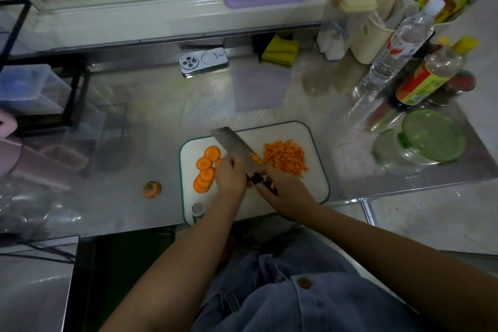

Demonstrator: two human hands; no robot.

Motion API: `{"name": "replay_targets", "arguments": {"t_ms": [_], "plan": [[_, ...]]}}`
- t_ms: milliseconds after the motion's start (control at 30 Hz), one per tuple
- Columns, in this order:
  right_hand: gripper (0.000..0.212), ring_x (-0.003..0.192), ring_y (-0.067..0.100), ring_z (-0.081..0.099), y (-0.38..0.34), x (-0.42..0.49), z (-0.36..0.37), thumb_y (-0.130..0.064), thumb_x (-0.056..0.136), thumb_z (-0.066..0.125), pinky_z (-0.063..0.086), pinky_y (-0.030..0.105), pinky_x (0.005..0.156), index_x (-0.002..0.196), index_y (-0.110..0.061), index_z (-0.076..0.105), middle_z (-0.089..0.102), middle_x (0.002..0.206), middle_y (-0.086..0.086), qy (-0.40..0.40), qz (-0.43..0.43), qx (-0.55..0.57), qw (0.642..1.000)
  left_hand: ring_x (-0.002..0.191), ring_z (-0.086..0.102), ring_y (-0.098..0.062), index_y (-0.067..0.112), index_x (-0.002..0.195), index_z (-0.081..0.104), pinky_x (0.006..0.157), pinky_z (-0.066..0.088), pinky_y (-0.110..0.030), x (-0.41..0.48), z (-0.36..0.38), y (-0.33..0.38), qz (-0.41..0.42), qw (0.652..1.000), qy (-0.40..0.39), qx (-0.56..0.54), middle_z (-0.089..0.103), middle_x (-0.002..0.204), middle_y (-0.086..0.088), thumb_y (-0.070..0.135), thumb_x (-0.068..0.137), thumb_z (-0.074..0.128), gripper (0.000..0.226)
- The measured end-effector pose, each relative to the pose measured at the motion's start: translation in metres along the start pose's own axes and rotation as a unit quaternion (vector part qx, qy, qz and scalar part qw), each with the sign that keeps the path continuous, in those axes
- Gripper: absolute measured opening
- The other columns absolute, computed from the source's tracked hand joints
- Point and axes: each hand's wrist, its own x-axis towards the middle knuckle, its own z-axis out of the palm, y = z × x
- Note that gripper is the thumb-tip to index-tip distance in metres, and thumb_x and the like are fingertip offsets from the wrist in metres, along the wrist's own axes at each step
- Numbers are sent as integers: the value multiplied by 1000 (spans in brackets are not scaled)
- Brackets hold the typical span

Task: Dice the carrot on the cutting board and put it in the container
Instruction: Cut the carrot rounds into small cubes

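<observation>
Gripped the knife [234, 144] handle in the right hand [285, 188], with blade pointing toward the table's [161, 116] far left corner. Curled the left hand [230, 178] against the blade's left face; could not tell its hold. Saw carrot slices [204, 170] just left of that hand, rowed near-to-far on the cutting board [269, 135]; diced carrot [287, 156] heaped right of blade.

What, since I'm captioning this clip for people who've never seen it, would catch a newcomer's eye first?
Bright orange on the white cutting board at the near counter edge: a pile of diced carrot on its right side, overlapping carrot slices on its left. Between them the right hand grips a cleaver, with the left hand beside the blade. A green-lidded container stands on the counter to the right.
</observation>
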Motion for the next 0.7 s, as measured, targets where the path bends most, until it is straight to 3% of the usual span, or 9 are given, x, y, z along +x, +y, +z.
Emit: {"name": "replay_targets", "arguments": {"t_ms": [100, 200, 267, 367, 467, 567, 600, 700], "plan": [[20, 65, 11, 56, 5, 6, -6, -28, 92, 55, 46, 30, 61, 97, -10, 63, 65, 79, 1, 59, 35, 45, 997, 56, 41, -12, 9, 57, 40, 56, 29, -28, 1, -6, -3, -15, 1000, 26, 1, 47, 59, -5, 19, 100, 44, 44], [14, 71, 12, 56, 7, 18, -8, -21, 92, 60, 50, 32, 65, 100, -9, 60, 61, 82, 0, 87, 126, 99, 983, 52, 32, -8, 13, 54, 33, 43, 23, -20, -1, -12, -1, -22, 999, 30, -1, 36, 54, -2, 14, 99, 45, 47], [27, 77, 14, 58, 1, 25, -7, -25, 89, 64, 54, 32, 68, 110, -9, 56, 59, 90, 2, 57, 174, 165, 969, 51, 31, -8, 12, 53, 33, 44, 22, -21, -1, -13, -3, -31, 999, 25, -10, 35, 53, -1, 12, 99, 44, 48], [47, 78, 9, 55, -13, 34, -2, -28, 87, 67, 49, 17, 58, 124, -9, 46, 56, 100, 3, -20, 206, 241, 948, 52, 33, -9, 12, 53, 38, 49, 25, -28, 0, -12, -6, -49, 998, 24, -31, 38, 54, -1, 12, 98, 44, 45], [36, 73, 11, 59, -10, 39, 10, -23, 88, 66, 51, 21, 60, 116, -7, 50, 60, 86, 0, -9, 209, 211, 955, 54, 33, -8, 13, 54, 39, 52, 25, -28, -1, -11, -7, -53, 997, 9, -48, 38, 55, 0, 9, 98, 43, 44], [14, 81, 24, 66, 4, 45, 11, -21, 90, 62, 55, 45, 76, 101, -14, 57, 67, 89, 8, 43, 237, 182, 953, 55, 35, -7, 12, 55, 41, 49, 27, -24, 0, -13, -7, -53, 997, 2, -51, 39, 56, 1, 9, 98, 43, 43], [10, 83, 26, 66, 8, 46, 9, -19, 90, 61, 55, 47, 79, 100, -16, 58, 68, 92, 10, 49, 243, 183, 951, 54, 34, -7, 11, 55, 41, 48, 27, -21, 1, -14, -6, -53, 997, 2, -47, 38, 56, 1, 9, 98, 43, 43], [20, 98, 24, 63, 6, 46, -4, -11, 91, 58, 50, 33, 89, 110, -10, 64, 68, 106, 10, 60, 171, 116, 976, 53, 33, -8, 11, 54, 39, 46, 26, -21, 3, -16, -4, -54, 998, 8, -30, 37, 55, -1, 13, 99, 43, 45]]}}
